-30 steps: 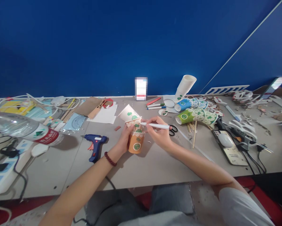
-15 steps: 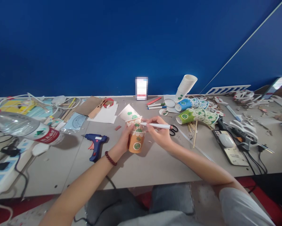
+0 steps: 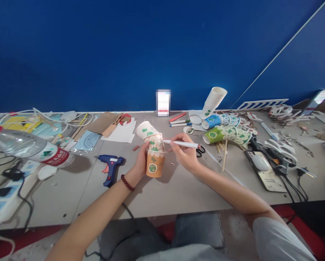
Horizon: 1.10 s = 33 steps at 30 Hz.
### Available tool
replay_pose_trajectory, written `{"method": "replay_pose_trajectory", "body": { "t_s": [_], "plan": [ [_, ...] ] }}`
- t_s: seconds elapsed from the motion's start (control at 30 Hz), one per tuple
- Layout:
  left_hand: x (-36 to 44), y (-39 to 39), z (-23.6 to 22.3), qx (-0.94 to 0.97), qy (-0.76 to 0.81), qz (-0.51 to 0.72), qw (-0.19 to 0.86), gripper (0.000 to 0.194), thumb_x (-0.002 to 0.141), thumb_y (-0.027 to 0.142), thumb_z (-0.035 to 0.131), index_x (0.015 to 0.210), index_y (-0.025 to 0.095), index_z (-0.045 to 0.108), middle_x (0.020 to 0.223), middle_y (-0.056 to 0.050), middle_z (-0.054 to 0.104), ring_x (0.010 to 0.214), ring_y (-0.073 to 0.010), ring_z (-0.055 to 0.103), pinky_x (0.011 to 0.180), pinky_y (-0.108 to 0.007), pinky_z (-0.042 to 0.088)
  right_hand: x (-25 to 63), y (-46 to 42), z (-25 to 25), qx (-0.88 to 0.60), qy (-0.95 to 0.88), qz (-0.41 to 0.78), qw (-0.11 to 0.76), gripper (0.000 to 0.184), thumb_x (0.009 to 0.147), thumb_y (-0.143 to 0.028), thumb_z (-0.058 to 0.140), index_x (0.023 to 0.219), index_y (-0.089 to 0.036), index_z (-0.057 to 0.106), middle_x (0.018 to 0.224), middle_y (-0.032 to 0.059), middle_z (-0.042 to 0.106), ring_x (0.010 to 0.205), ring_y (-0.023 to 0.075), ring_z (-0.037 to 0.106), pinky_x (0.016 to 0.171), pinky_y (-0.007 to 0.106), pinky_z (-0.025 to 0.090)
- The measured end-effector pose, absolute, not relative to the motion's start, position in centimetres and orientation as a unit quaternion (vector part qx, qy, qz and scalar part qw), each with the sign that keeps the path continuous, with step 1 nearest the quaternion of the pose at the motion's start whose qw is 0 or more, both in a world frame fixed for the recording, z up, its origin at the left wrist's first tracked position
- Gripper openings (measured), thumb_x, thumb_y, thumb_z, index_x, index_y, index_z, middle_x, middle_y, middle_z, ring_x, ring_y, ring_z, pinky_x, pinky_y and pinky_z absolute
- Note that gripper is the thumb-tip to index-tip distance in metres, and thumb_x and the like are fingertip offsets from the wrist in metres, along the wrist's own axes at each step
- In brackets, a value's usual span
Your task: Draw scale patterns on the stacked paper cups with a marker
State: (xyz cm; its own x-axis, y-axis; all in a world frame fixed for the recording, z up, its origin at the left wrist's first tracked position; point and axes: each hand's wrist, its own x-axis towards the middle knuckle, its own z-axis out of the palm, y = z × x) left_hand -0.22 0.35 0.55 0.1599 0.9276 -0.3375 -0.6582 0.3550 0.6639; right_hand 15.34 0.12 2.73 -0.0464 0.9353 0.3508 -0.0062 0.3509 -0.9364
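The left hand gripped joined paper cups, tapered and scallop-patterned, roughly midway between the front and back edges of the table; the right hand pinched a smooth, slender white marker.

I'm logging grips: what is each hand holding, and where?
Left hand: paper cups, by their side around the middle. Right hand: white marker, near its tip.

Craft workbench: blue glue gun, marker pens, stacked paper cups, scraps strewn over tabletop.
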Motion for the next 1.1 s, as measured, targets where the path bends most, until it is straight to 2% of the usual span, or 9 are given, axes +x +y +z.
{"method": "replay_pose_trajectory", "body": {
  "t_s": [0.2,0.5,0.7,0.93,1.1],
  "plan": [
    [-0.30,0.43,0.55,0.190,0.363,0.529,0.744,0.034,0.074,0.044,0.060,0.094,0.017,0.066,0.080,-0.005,0.072,0.067,-0.0203,0.065,0.065,-0.033,0.049,15.32,0.26,2.76,-0.395,-0.596,0.403,0.571,0.014,0.083,-0.036,0.060,0.085,-0.024,0.054,0.080,0.0015,0.062,0.072,0.0166,0.064,0.061,0.030,0.058],
    [-0.42,0.32,0.98,0.206,0.354,0.507,0.759,0.039,0.073,0.047,0.057,0.091,0.015,0.067,0.078,-0.009,0.072,0.081,-0.0280,0.067,0.073,-0.038,0.050,15.31,0.41,2.63,-0.400,-0.597,0.407,0.564,0.019,0.083,-0.042,0.059,0.085,-0.024,0.055,0.083,0.0022,0.063,0.071,0.0172,0.065,0.064,0.032,0.058],
    [-0.34,0.25,1.08,0.187,0.351,0.509,0.763,0.037,0.074,0.045,0.057,0.092,0.015,0.068,0.074,-0.007,0.072,0.074,-0.0251,0.067,0.071,-0.036,0.051,15.34,0.24,2.74,-0.405,-0.600,0.398,0.563,0.014,0.084,-0.036,0.059,0.085,-0.023,0.056,0.082,0.0021,0.064,0.070,0.0166,0.064,0.068,0.033,0.058],
    [-0.13,0.37,0.68,0.175,0.319,0.523,0.771,0.035,0.076,0.041,0.061,0.100,0.017,0.067,0.090,-0.006,0.074,0.079,-0.0230,0.068,0.072,-0.034,0.052,15.27,0.03,3.22,-0.403,-0.596,0.416,0.556,0.014,0.083,-0.035,0.060,0.084,-0.022,0.056,0.086,0.0032,0.066,0.070,0.0167,0.066,0.065,0.033,0.059],
    [-0.19,0.47,0.27,0.156,0.332,0.524,0.769,0.028,0.074,0.039,0.064,0.091,0.016,0.067,0.080,-0.005,0.073,0.072,-0.0206,0.068,0.067,-0.031,0.052,15.26,-0.05,3.21,-0.408,-0.603,0.417,0.544,0.014,0.083,-0.035,0.060,0.085,-0.021,0.058,0.087,0.0032,0.065,0.073,0.0171,0.066,0.063,0.031,0.059]
  ]
}}
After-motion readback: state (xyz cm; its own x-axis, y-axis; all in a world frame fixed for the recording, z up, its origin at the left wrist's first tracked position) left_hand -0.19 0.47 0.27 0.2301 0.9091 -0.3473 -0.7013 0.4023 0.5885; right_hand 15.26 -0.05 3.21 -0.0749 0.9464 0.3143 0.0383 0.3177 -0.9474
